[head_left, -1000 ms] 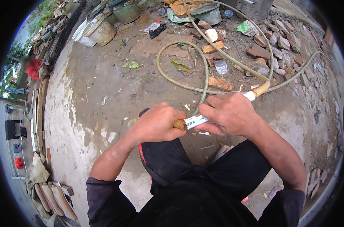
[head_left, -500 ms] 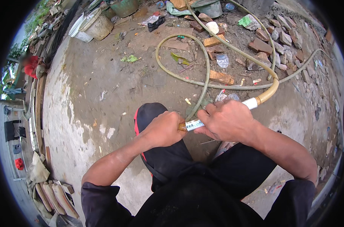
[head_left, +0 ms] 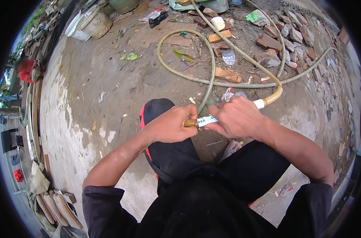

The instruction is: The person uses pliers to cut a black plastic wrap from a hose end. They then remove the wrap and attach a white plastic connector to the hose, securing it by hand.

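Observation:
My left hand (head_left: pixel 172 126) is closed round a short brown hose end (head_left: pixel 191 123) above my left knee. My right hand (head_left: pixel 240 117) is wrapped over a white pipe (head_left: pixel 204 121) with dark markings, which meets that brown piece between my hands. Beyond my right knuckles the white pipe continues into a tan hose (head_left: pixel 273 95) that bends up and away. A thinner pale hose (head_left: pixel 209 89) lies in a loop on the ground beyond my hands, with part of it hidden behind them.
Broken bricks and stones (head_left: pixel 295 35) are piled at upper right, near wooden blocks (head_left: pixel 227 74). Dirty buckets (head_left: pixel 94 24) stand at upper left. A person in red (head_left: pixel 25 73) is at the far left, above stacked boards (head_left: pixel 55 208) and a drying rack (head_left: pixel 14 166).
Both hands still grip the pipe and hose end. My elbows have spread outward, and more of my left knee shows. The ground has shifted slightly upward in the picture.

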Demonstrator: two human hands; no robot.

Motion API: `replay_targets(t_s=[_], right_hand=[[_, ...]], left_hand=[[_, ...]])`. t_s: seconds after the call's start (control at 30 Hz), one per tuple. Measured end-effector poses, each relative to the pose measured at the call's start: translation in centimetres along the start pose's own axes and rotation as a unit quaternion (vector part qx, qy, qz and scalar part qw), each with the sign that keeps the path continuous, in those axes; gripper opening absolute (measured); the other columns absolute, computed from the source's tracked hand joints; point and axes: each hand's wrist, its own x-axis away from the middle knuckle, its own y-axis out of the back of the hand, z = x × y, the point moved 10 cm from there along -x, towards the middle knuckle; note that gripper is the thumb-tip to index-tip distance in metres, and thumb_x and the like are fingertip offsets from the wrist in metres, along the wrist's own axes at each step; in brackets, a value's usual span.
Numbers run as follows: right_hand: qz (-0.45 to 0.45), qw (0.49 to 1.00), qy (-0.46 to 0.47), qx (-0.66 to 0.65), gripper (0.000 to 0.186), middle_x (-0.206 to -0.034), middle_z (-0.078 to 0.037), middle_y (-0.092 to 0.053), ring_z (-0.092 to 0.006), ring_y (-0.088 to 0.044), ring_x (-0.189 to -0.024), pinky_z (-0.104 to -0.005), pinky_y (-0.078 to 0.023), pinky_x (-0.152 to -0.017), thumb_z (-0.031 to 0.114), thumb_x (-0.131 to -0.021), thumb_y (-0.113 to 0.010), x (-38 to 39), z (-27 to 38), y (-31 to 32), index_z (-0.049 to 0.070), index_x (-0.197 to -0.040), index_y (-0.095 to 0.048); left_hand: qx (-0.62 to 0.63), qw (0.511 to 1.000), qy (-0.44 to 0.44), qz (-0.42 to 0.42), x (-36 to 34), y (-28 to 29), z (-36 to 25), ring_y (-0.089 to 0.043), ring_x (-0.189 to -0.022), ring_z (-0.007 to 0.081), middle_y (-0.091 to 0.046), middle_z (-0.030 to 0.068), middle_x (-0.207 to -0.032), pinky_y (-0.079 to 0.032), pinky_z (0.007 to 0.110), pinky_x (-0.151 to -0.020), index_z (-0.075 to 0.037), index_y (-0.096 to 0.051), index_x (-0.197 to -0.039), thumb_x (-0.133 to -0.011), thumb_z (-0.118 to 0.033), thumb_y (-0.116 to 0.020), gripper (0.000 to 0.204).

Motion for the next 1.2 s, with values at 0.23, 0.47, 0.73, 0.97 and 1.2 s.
replay_targets(t_s=[0.23, 0.47, 0.73, 0.97, 1.2], right_hand=[[-0.003, 1.000, -0.001, -0.011, 0.052, -0.063, -0.017, -0.067, -0.0401, -0.070, -0.062, -0.0503, -0.053, -0.057, 0.056, -0.101, -0.060, 0.0, -0.2, 0.6, 0.005, -0.092, -0.067], [-0.021, 0.999, 0.039, -0.002, 0.054, -0.064, -0.018, -0.067, -0.0422, -0.070, -0.062, -0.0520, -0.053, -0.057, 0.057, -0.101, -0.059, -0.6, -0.4, 0.4, 0.004, -0.097, -0.065], [0.007, 0.999, 0.024, -0.037, 0.056, -0.063, -0.019, -0.066, -0.0441, -0.068, -0.062, -0.0530, -0.054, -0.059, 0.057, -0.102, -0.058, -1.0, -0.3, 0.6, 0.003, -0.094, -0.066], [0.020, 0.998, -0.017, -0.053, 0.055, -0.063, -0.020, -0.066, -0.0438, -0.070, -0.065, -0.0531, -0.055, -0.063, 0.056, -0.102, -0.059, -0.3, -0.4, 0.1, 0.002, -0.094, -0.068], [0.014, 0.997, -0.030, -0.073, 0.054, -0.063, -0.021, -0.066, -0.0445, -0.070, -0.066, -0.0539, -0.054, -0.062, 0.054, -0.101, -0.061, -0.5, -0.9, 0.2, 0.001, -0.096, -0.069]], left_hand=[[0.139, 0.986, -0.096, -0.002, 0.7, 0.4, 0.0, -0.050, -0.063, 0.0073, -0.063, 0.0026, -0.071, -0.039, 0.029, -0.059, -0.002, -0.057, -0.116, -0.095, -0.007, -0.067, 0.024], [0.216, 0.971, -0.105, -0.019, 1.3, 0.4, 0.7, -0.052, -0.075, 0.0037, -0.066, 0.0009, -0.083, -0.040, 0.025, -0.065, 0.000, -0.059, -0.115, -0.103, -0.011, -0.069, 0.019], [0.258, 0.965, -0.053, -0.006, 1.3, 0.5, 0.8, -0.053, -0.076, 0.0017, -0.065, -0.0013, -0.083, -0.042, 0.024, -0.066, 0.000, -0.060, -0.110, -0.104, -0.012, -0.068, 0.016], [0.124, 0.988, -0.068, -0.059, 1.7, 0.5, 0.1, -0.060, -0.073, 0.0077, -0.067, 0.0019, -0.080, -0.047, 0.029, -0.066, 0.000, -0.061, -0.106, -0.103, -0.013, -0.069, 0.016], [0.036, 0.988, -0.089, -0.124, 1.9, 1.4, -1.3, -0.060, -0.065, 0.0122, -0.063, 0.0047, -0.072, -0.046, 0.032, -0.062, 0.001, -0.062, -0.099, -0.101, -0.012, -0.066, 0.014]])
